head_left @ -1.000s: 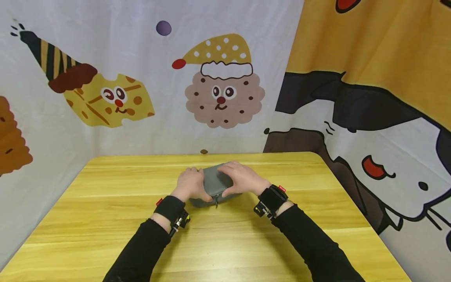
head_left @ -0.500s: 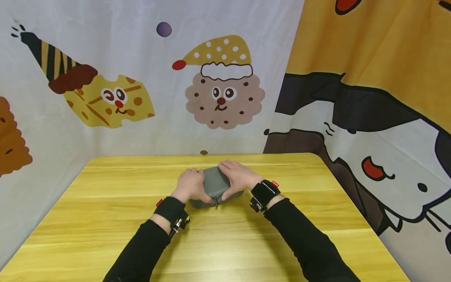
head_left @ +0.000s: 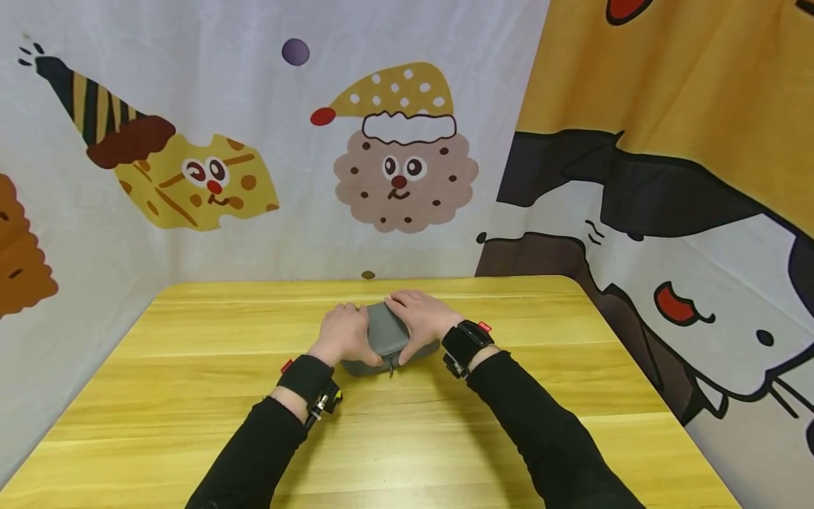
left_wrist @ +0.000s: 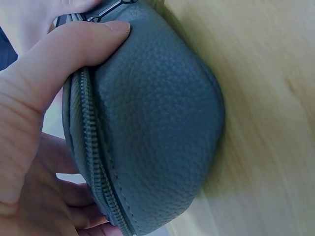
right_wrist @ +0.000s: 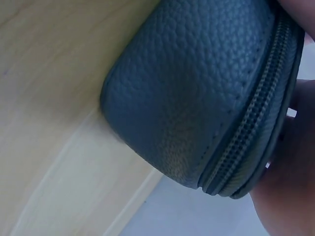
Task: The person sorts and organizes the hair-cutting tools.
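A grey zippered case [head_left: 386, 331] in pebbled leather lies near the far middle of the table. My left hand [head_left: 343, 332] grips its left end, the thumb [left_wrist: 93, 42] across the zip at the front and the fingers behind. At the other end my right hand [head_left: 422, 322] holds the case between its thumb and fingers, which curve over the lid. The zip pull [head_left: 391, 369] hangs at the front between both thumbs. In the right wrist view, the zipper teeth [right_wrist: 256, 108] run along the rim below the lid. What the case contains is hidden.
The wooden table [head_left: 191, 396] spreads around the case. Behind its far edge hangs a white curtain [head_left: 242, 85] with cartoon prints, and a cat-patterned curtain [head_left: 718, 268] borders the right side. Each wrist wears a black strap with a small camera [head_left: 327, 398].
My right hand has shifted left over the lid, covering more of it, and its forearm has come inward. The left hand and the case stay in place.
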Demonstrator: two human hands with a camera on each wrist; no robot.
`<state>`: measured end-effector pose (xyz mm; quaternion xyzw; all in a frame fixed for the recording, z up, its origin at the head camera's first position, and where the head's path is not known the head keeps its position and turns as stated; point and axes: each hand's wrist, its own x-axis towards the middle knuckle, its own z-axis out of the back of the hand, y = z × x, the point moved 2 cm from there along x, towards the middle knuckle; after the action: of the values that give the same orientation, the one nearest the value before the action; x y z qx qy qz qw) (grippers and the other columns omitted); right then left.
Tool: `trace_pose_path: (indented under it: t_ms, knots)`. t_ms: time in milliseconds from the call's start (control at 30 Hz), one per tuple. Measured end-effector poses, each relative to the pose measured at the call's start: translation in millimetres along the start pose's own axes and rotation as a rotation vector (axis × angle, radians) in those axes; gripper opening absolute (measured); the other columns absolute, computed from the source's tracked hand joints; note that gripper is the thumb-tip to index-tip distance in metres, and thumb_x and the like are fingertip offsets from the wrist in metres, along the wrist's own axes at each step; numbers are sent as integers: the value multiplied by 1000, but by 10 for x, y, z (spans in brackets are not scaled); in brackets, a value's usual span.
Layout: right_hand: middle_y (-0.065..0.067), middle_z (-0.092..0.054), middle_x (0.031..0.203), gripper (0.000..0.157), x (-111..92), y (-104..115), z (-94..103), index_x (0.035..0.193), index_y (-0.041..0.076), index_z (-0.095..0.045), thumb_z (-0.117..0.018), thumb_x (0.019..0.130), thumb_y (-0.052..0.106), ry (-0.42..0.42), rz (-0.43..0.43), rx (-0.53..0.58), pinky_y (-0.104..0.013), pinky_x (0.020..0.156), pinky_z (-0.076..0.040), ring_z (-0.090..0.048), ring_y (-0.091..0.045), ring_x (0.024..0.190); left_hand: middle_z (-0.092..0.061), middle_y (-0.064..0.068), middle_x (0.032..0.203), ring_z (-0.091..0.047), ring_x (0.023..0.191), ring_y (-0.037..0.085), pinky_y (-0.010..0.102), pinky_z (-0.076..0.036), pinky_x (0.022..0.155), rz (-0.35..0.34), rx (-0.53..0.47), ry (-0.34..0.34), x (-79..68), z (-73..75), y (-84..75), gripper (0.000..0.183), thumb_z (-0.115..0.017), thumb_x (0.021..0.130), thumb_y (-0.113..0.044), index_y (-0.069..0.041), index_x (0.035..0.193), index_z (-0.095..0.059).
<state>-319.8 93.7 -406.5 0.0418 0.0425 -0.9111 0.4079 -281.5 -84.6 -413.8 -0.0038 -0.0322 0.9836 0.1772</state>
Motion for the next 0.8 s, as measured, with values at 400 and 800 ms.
trace_pose_path:
  t_ms: [400, 800]
  knots:
    - [-10, -39, 148, 120, 66, -18, -82, 156, 11, -31, -83, 64, 67, -39, -22, -4, -37, 112, -34, -37, -27, 135, -59, 23, 114, -56, 100, 38, 51, -51, 84, 8, 6, -23, -13, -19, -9, 110, -85, 58, -65, 6, 136, -52]
    - [-11, -40, 148, 118, 61, -36, -91, 156, 10, -31, -84, 65, 64, -52, -23, 15, -39, 112, -34, -37, -29, 135, -55, 27, 127, -54, 111, 42, 52, -51, 87, 9, -23, -53, -53, -40, -21, 113, -85, 61, -64, 8, 140, -48]
